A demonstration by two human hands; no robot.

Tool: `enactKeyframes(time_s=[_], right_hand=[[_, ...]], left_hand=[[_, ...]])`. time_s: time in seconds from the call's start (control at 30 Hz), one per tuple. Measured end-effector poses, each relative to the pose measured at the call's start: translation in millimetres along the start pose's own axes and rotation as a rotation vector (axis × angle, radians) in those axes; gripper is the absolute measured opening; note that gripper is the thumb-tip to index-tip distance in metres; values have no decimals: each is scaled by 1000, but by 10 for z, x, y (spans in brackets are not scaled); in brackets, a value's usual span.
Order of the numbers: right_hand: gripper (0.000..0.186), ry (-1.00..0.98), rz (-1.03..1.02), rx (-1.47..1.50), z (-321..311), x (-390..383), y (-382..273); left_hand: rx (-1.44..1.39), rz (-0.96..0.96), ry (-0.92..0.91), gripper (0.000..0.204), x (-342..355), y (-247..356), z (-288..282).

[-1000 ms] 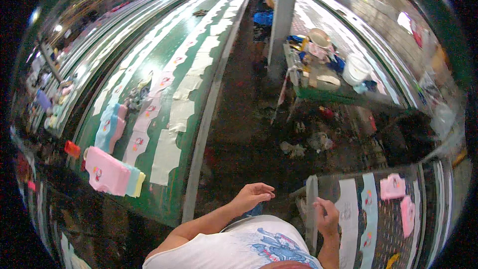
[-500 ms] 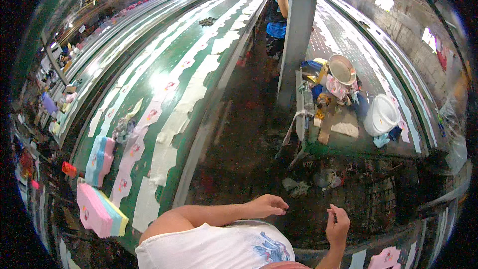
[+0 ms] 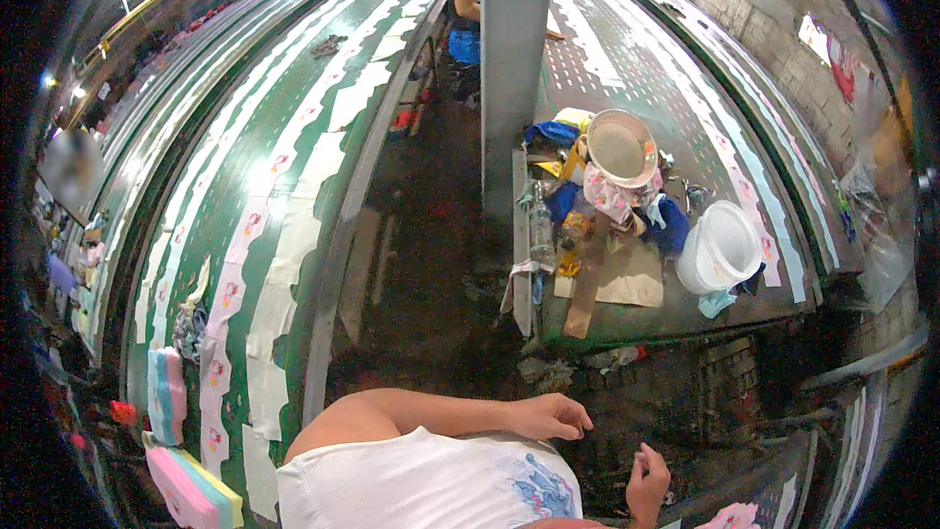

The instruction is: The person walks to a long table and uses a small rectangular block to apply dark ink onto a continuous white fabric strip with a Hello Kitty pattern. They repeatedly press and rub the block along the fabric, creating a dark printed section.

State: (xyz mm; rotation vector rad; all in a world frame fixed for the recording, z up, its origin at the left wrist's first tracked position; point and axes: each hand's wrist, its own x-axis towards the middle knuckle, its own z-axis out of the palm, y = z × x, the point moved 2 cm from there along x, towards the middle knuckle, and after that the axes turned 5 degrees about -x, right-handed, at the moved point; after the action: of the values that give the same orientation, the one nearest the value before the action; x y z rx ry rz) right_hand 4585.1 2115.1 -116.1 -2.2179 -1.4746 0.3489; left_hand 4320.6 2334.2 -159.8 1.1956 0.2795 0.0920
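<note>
My left hand [image 3: 553, 416] reaches across the front of my white top with loosely bent fingers apart, holding nothing. My right hand [image 3: 646, 480] is low at the right, above dark floor, with slightly curled, parted fingers and nothing visible in them. Both hands are nearest the near end of a green table [image 3: 578, 333] holding a metal bowl [image 3: 619, 142], a white bucket [image 3: 715, 245], crumpled cloths [image 3: 607, 191] and a clear bottle [image 3: 539, 230]. At lower left, stacks of pink, blue and yellow cut fabric pieces [image 3: 191, 485] sit on another long table [image 3: 176, 313].
A grey pillar [image 3: 509, 59] rises beside that right table. Beyond it a person in blue [image 3: 465, 34] stands in the dark aisle [image 3: 411, 294] between tables lined with rows of printed fabric pieces [image 3: 245, 235]. A block wall [image 3: 774, 29] runs along the right.
My view has advanced toward the right table, so bowl, bucket and pillar are nearer. The side table that was under my right hand has mostly left view. Both hands remain empty.
</note>
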Motion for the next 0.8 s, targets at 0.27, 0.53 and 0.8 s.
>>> enactKeyframes(time_s=[0.27,0.53,0.8], right_hand=[[36,69,76,-8,-265,344,1133],[40,265,243,-12,-1611,927,2737],[43,375,385,-41,-2639,1132,4238]], left_hand=[[98,-48,-52,41,1247,381,-16],[110,-125,-147,36,3527,522,749],[144,-120,-318,36,5642,782,1651]])
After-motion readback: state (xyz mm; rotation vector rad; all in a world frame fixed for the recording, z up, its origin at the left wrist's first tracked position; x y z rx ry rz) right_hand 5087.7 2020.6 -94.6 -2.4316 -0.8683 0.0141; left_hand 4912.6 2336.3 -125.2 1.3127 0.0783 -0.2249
